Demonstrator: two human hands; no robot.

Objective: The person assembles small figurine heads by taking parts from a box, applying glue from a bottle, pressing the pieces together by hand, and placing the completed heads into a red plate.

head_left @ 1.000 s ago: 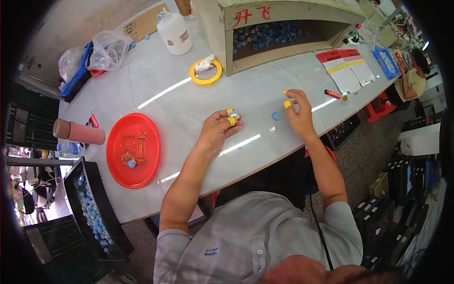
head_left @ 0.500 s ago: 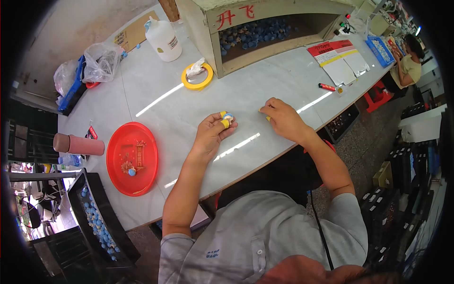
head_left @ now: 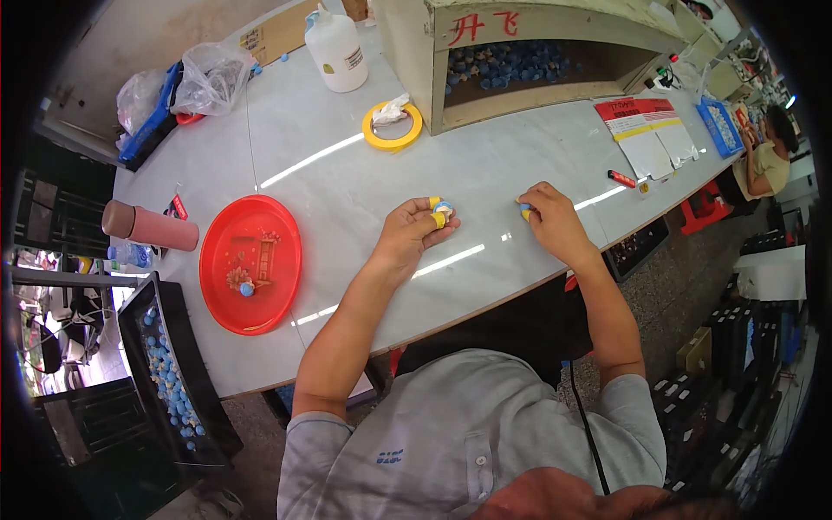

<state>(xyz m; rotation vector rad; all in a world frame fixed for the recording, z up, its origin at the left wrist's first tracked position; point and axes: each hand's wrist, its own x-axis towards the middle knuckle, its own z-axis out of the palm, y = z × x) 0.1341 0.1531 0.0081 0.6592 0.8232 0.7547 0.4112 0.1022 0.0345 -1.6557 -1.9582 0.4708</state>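
Observation:
My left hand [head_left: 418,227], with yellow wraps on thumb and index finger, pinches a small blue and white piece [head_left: 444,209] over the middle of the grey table. To its right, my right hand [head_left: 553,222], also with yellow-wrapped fingertips, holds a small blue piece [head_left: 524,206] between thumb and fingers. The two hands are apart. On the left, a red plate [head_left: 276,295] bears one small blue and white piece [head_left: 247,289]. A yellow tape roll [head_left: 371,134] with crumpled white tissue lies beyond my left hand.
A beige shelf box [head_left: 416,69] full of blue pieces stands at the back, beside a white bottle [head_left: 338,56]. A pink flask [head_left: 160,227] and a black tray [head_left: 218,425] are left. Red-headed papers [head_left: 637,130] lie right. A co-worker [head_left: 770,156] sits far right.
The blue piece that lay on the table is now between my right hand's fingers, and that hand has closed. My left hand keeps its piece. The camera view has shifted.

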